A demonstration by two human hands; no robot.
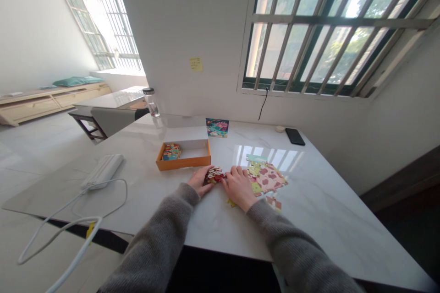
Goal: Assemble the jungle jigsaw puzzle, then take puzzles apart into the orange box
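Observation:
Several small puzzle pieces (215, 174) are bunched between my two hands on the white table. My left hand (200, 181) curls around the left side of the bunch, thumb and fingers gripping it. At its right side, my right hand (239, 187) has bent fingers touching the pieces; whether one is pinched is hidden. Just right of that hand lies a joined puzzle section (270, 178), pink with brown patches and green edges. Loose pieces (274, 203) rest below it, near my right wrist. An orange box (184, 163) with more pieces (171, 151) inside stands behind my left hand.
A colourful picture card (217, 127) lies behind the box. The black phone (294, 137) is at the back right, a clear bottle (151, 102) at the back left. On the left are a white power strip (103, 171) and its looping cable (68, 224).

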